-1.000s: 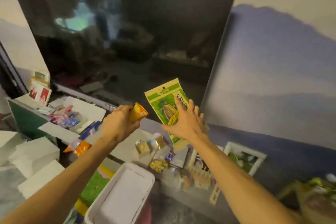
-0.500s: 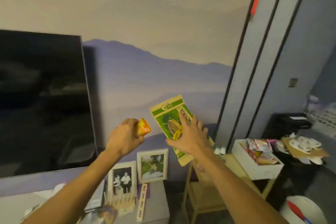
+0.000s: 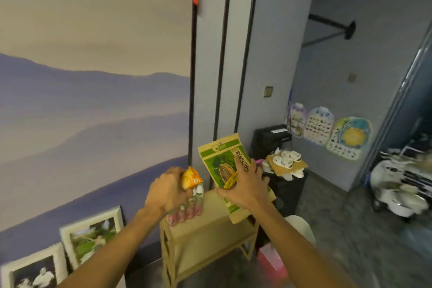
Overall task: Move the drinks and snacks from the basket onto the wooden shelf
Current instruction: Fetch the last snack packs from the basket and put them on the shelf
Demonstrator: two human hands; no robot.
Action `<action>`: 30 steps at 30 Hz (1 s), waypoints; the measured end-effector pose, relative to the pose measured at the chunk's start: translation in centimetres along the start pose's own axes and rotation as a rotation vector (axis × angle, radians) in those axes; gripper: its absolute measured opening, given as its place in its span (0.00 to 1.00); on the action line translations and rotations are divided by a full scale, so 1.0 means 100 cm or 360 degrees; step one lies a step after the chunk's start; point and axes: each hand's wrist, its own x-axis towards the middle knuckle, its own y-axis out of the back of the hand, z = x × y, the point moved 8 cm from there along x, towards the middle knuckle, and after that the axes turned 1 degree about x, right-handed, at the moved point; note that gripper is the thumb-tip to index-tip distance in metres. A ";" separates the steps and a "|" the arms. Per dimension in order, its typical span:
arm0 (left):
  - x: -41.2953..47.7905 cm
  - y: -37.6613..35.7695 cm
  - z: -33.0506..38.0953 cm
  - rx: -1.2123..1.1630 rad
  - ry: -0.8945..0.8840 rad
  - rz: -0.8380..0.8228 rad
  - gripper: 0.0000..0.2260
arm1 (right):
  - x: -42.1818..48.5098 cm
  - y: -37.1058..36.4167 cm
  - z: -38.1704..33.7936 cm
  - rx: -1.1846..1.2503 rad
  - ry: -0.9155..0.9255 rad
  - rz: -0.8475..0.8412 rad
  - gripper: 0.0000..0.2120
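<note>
Two forearms reaching up from the lower edge of the frame, both hands loaded. Left hand (image 3: 167,190), just left of centre, curled tight round a small orange snack packet (image 3: 190,176), only its crinkled top poking out past the knuckles. Right hand (image 3: 245,184), centre frame, fingers spread flat over a large green sunflower-seed bag (image 3: 224,166), thumb presumably behind; bag upright and tilted a little, top corner toward the upper middle. Directly below and beyond both hands, the wooden shelf (image 3: 210,229), top board partly bare, with a row of small pink drink bottles (image 3: 187,208) already standing at its left end, right under the left hand. Framed photos (image 3: 93,234) leaning on the wall at lower left. Farther off, right of centre, a dark bin (image 3: 288,188) heaped with white scraps on cardboard, then posters (image 3: 327,131) on the grey wall. No basket in view. Likely risks: knocking over the bottles when setting down the orange packet, given the hand hanging so close above them; the big bag, probably light and stiff, sliding off the right edge toward the bin if laid overhanging; loose flat-handed hold letting it slip early.
</note>
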 end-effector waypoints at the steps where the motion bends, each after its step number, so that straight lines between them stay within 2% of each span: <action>1: 0.011 -0.014 0.011 -0.0026 -0.0002 -0.0021 0.28 | 0.007 -0.002 0.021 0.0011 -0.0049 -0.0010 0.64; 6: 0.067 -0.086 0.047 -0.0096 0.0007 -0.0201 0.21 | 0.049 -0.029 0.116 -0.0024 -0.0306 -0.0132 0.65; 11: 0.149 -0.165 0.051 -0.0168 0.0030 -0.0313 0.25 | 0.116 -0.067 0.177 -0.0075 -0.0440 -0.0257 0.65; 16: 0.245 -0.260 0.034 -0.0378 0.0209 -0.0441 0.17 | 0.206 -0.112 0.222 -0.0111 -0.0495 -0.0392 0.65; 23: 0.330 -0.333 0.039 -0.0592 0.0441 -0.0604 0.09 | 0.312 -0.170 0.273 -0.0116 -0.0534 -0.0492 0.64; 30: 0.367 -0.455 0.021 -0.0577 0.0757 -0.0543 0.12 | 0.388 -0.264 0.313 -0.0071 -0.0404 -0.0727 0.66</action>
